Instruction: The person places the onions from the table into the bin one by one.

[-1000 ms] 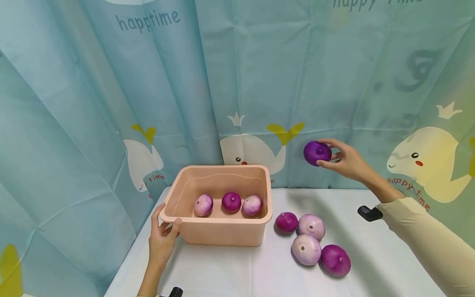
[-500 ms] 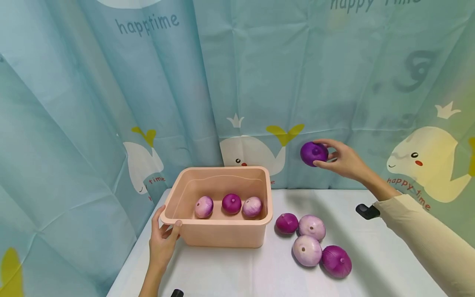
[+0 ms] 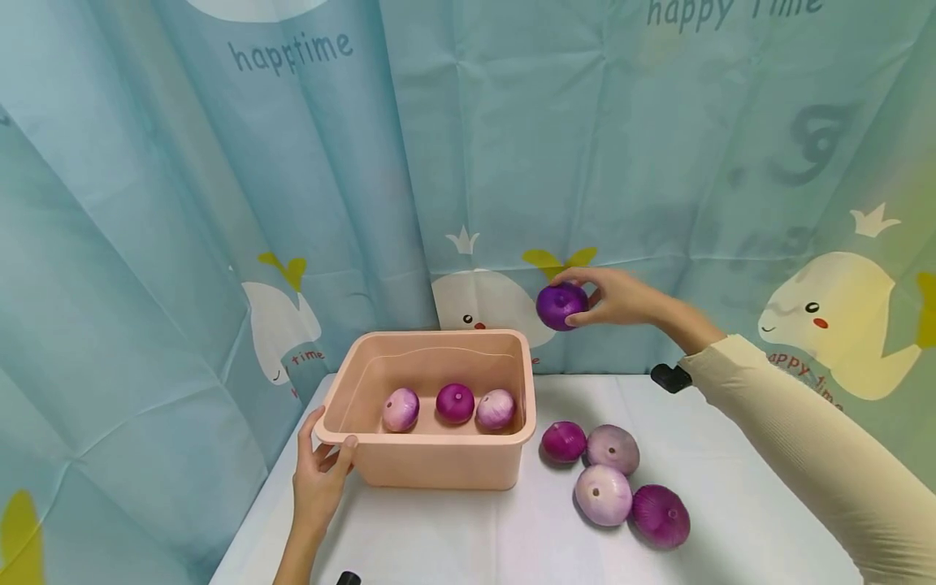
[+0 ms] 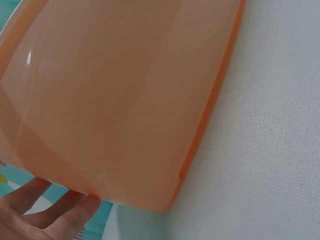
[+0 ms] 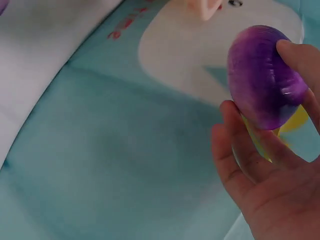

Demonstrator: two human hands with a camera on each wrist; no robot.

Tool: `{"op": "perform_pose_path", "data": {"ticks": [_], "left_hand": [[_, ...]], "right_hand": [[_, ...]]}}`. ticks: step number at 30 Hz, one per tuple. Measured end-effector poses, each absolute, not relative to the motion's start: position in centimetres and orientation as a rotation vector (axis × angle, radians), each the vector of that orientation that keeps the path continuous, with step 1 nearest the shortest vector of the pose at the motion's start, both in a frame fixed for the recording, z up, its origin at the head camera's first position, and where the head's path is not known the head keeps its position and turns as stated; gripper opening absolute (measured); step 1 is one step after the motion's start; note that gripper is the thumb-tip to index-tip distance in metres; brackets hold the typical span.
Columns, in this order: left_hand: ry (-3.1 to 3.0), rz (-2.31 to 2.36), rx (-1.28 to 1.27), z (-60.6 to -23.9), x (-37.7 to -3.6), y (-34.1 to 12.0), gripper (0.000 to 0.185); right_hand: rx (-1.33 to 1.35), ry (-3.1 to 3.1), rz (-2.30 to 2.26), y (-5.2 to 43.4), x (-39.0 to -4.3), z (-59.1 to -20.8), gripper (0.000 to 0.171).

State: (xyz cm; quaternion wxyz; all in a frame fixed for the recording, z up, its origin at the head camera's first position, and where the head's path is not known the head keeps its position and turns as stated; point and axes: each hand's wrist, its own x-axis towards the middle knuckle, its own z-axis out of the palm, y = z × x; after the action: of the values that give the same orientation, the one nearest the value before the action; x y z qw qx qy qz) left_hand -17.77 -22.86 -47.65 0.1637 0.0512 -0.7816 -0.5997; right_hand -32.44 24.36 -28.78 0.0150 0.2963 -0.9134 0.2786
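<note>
The right hand (image 3: 621, 296) pinches a purple onion (image 3: 561, 305) between thumb and fingertips, in the air above and just right of a peach tub (image 3: 431, 451) on a white table (image 3: 453, 536). The left hand (image 3: 320, 479) grips the tub's near left corner. Three onions (image 3: 455, 402) lie inside; four more (image 3: 610, 479) sit beside it.

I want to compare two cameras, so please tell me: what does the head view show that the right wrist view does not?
Only the head view shows the pink tub with three onions inside, four onions on the table, and the left hand gripping the tub's corner. Only the right wrist view shows the fingertips close up against the skin. Both show the right hand holding the purple onion before the whale curtain.
</note>
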Motion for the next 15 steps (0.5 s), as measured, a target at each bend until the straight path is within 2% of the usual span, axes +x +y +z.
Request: {"op": "perform_pose_path", "data": {"ticks": [15], "left_hand": [[-2.220,-1.712,0.125,-47.7,-17.7,-23.0,0.074]], "right_hand": [[1.294,-2.868,0.942,14.0,-33.8,-30.5,0.055]]}}
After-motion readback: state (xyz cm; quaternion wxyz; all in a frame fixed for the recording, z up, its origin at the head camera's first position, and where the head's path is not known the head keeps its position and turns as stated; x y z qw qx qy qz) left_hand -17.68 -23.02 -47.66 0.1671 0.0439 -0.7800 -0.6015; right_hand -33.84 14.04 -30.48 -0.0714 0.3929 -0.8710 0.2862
